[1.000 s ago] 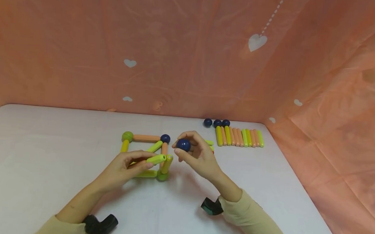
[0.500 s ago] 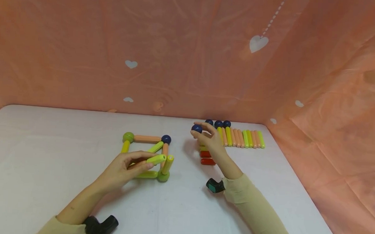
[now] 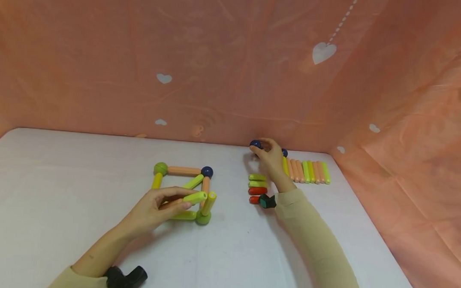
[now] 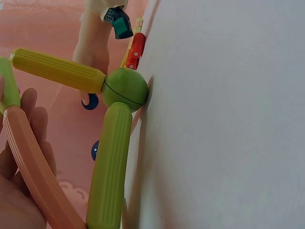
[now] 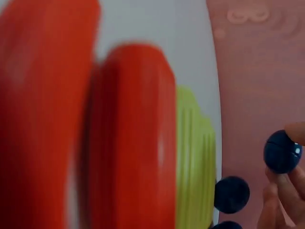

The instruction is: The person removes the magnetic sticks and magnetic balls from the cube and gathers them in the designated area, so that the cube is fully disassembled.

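Head view: a glossy dark blue ball [image 3: 255,144] is pinched between the thumb and fingertips of the right hand [image 3: 270,157], by the far edge of the table [image 3: 78,171]; in the right wrist view a thin line is seen round it. A light-green stick [image 3: 195,197] is held, clamped between the thumb and fingers of the left hand [image 3: 156,207], and a curved salmon stick [image 4: 35,167] is seen before that palm, its upper end meeting the green one.

Around and beyond the left grip, a frame [image 3: 184,171] of sticks and balls is laid out; just to the right of that grip, a ridged yellow stick [image 3: 209,203] is raised from a green ball [image 3: 203,219]. Right of the right grip, a row of sticks [image 3: 310,172] is lined up side by side; nearer than it, green sticks [image 3: 257,184] and red sticks [image 3: 257,191] are set parallel. White cloth is spread beneath both grips, and behind them an orange curtain [image 3: 225,75] is printed with pale hearts [image 3: 324,52].
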{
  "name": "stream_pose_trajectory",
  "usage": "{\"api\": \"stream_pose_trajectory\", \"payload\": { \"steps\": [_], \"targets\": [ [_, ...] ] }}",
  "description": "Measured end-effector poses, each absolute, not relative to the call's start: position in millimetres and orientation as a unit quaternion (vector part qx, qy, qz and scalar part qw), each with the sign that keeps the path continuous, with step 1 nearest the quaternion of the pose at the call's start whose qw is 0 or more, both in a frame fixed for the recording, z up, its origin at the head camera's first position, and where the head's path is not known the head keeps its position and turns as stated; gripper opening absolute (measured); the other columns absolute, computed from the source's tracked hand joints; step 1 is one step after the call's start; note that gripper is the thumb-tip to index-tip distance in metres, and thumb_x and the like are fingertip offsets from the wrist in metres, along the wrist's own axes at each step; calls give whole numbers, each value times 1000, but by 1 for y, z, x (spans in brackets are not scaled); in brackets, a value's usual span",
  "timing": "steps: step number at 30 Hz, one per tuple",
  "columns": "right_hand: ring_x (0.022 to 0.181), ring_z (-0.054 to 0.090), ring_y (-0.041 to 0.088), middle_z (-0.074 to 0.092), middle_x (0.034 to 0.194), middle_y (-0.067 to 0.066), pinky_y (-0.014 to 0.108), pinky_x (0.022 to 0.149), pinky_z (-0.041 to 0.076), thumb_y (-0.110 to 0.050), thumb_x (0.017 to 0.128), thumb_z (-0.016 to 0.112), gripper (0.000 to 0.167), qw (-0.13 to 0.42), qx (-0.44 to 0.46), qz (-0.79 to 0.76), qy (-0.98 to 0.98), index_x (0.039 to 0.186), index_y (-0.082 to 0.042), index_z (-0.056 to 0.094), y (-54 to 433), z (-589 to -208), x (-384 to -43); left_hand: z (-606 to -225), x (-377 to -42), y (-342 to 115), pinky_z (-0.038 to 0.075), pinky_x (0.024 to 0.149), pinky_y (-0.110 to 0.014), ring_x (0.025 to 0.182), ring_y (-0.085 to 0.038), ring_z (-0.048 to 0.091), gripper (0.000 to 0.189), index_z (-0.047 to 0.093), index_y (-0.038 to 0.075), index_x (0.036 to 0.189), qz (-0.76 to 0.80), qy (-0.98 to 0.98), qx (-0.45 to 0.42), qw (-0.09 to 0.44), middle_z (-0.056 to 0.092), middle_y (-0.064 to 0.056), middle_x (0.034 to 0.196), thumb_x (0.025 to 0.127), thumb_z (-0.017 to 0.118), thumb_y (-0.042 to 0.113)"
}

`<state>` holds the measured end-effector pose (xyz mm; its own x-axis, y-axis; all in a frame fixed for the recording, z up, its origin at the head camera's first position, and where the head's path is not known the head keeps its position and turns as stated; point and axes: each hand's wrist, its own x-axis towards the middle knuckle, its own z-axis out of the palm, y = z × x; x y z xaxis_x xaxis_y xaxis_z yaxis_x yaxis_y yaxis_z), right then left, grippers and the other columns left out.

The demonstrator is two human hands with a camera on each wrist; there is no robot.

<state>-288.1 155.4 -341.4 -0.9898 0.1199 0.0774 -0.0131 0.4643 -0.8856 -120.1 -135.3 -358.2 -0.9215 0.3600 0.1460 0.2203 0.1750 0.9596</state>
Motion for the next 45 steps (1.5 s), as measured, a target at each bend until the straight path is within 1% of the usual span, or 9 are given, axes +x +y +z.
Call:
{"api": "stream_pose_trajectory", "payload": {
  "steps": [9, 15, 19, 30, 33, 36, 39, 42, 45],
  "targets": [
    [119, 53, 31, 62, 125, 16, 45, 104, 37, -24, 87, 71, 42, 36, -21, 418, -907, 124, -7, 60, 167, -344, -302, -358, -117, -134, 52, 81, -19, 98, -8, 58, 31, 65, 7, 120, 620, 757, 198, 61, 64, -11, 116, 92, 64, 21],
    [123, 51, 32, 62, 128, 15, 54, 111, 14, -24, 88, 70, 40, 20, -9, 354, -935, 123, -7, 62, 172, -346, -305, -359, -117, -133, 52, 81, -18, 99, -7, 59, 31, 65, 7, 120, 630, 746, 205, 69, 64, -12, 117, 92, 64, 20],
    [124, 49, 33, 60, 130, 13, 59, 109, 10, -23, 88, 69, 38, 17, -4, 320, -947, 122, -8, 64, 174, -345, -304, -360, -117, -132, 52, 82, -18, 99, -9, 58, 30, 65, 8, 120, 629, 746, 207, 69, 64, -11, 116, 93, 64, 20],
    [127, 48, 32, 57, 134, 12, 54, 109, 18, -25, 89, 68, 43, 35, 10, 328, -944, 128, -7, 61, 178, -339, -298, -359, -119, -132, 52, 83, -19, 101, -9, 58, 30, 66, 9, 120, 617, 757, 202, 67, 64, -9, 118, 93, 64, 22],
    [123, 51, 31, 60, 130, 15, 47, 107, 31, -25, 91, 65, 40, 66, 22, 374, -925, 126, -5, 61, 181, -334, -290, -358, -119, -132, 52, 82, -19, 100, -10, 58, 31, 65, 9, 120, 616, 759, 201, 67, 64, -10, 117, 93, 64, 22],
    [116, 55, 29, 63, 124, 17, 38, 96, 45, -23, 93, 64, 36, 94, 36, 437, -894, 123, -2, 63, 181, -329, -277, -359, -120, -133, 52, 83, -19, 102, -9, 58, 30, 66, 10, 120, 612, 762, 201, 63, 64, -9, 119, 93, 64, 22],
    [110, 58, 24, 65, 119, 17, 25, 88, 48, -21, 93, 63, 33, 106, 57, 488, -864, 119, 0, 64, 177, -327, -258, -359, -121, -133, 51, 85, -18, 105, -7, 57, 29, 66, 11, 120, 609, 765, 202, 57, 64, -9, 121, 93, 64, 22],
    [107, 60, 23, 66, 117, 16, 17, 83, 48, -18, 93, 63, 29, 89, 101, 507, -851, 116, 0, 65, 169, -328, -234, -359, -121, -134, 51, 86, -18, 108, -4, 56, 29, 67, 11, 119, 607, 767, 201, 53, 64, -8, 122, 93, 64, 23],
    [105, 62, 26, 67, 115, 14, 17, 81, 51, -16, 93, 64, 26, 46, 148, 508, -847, 114, -2, 66, 159, -330, -210, -359, -122, -134, 51, 86, -18, 108, -3, 57, 29, 67, 11, 119, 610, 765, 199, 54, 63, -9, 123, 92, 65, 22]
  ]
}}
